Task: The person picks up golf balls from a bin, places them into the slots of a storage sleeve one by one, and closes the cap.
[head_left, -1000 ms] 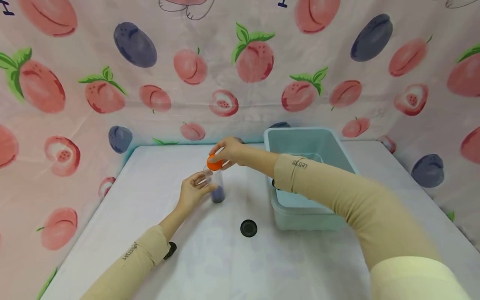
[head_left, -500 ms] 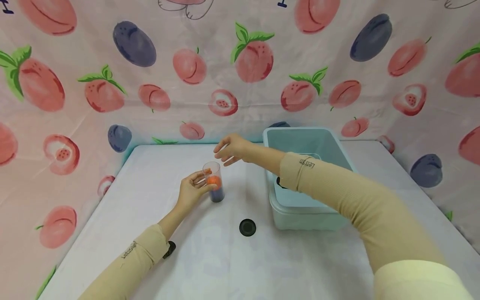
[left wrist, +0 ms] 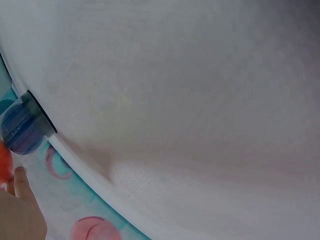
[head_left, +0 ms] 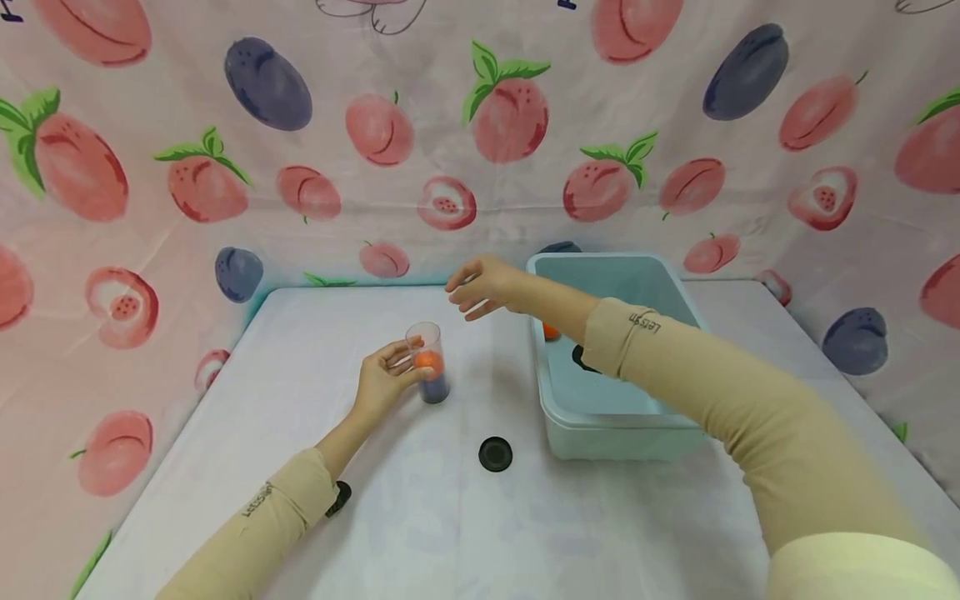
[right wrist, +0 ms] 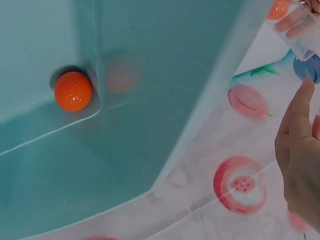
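Left hand wraps curled fingers round a clear tube standing upright on the bench, left of a teal bin. An orange ball sits inside the tube on a dark blue ball. Right hand hovers beyond the tube, fingers apart and empty. Judged light, rigid, smooth and easily tipped, the tube is best held mid-wall. Another orange ball lies in the bin; a black cap lies nearer.
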Motion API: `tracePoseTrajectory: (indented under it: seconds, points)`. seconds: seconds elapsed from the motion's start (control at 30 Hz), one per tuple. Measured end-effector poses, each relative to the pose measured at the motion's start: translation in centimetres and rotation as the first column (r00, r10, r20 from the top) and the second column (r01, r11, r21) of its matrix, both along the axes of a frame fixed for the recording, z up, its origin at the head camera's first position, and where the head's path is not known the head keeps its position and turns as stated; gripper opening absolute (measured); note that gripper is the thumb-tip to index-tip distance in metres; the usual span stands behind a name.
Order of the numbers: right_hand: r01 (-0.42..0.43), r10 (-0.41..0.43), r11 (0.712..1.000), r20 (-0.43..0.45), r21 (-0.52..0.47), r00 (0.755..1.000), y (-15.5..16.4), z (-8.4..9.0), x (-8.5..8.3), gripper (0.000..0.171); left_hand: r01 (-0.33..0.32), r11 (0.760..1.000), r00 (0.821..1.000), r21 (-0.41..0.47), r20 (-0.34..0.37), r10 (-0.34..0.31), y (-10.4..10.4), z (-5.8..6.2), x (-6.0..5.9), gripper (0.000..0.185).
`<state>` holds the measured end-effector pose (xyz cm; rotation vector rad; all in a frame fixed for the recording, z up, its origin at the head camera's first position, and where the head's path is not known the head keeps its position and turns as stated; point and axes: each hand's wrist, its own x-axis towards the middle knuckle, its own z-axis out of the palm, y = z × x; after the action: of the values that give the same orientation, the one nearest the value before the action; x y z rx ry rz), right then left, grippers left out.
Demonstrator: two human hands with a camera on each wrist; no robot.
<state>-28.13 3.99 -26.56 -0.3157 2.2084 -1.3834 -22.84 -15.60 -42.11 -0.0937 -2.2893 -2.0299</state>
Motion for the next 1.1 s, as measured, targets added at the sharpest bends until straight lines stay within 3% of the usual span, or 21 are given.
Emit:
tracePoseTrajectory:
  seconds: [0.63,1.1]
  points:
    - [0.076,-0.076,0.994,0.004,-0.072,0.997,6.3,1.2,-0.9,0.036,0.011,1.000,1.000,-0.010,-0.007,-0.011,-0.1,0.0,0.0,0.050]
    - [0.154,-0.154,0.988,0.017,0.016,0.988,10.6,-0.6,-2.3,0.037,-0.010,1.000,1.000,0.002,0.003,0.010,0.1,0.3,0.2,0.049]
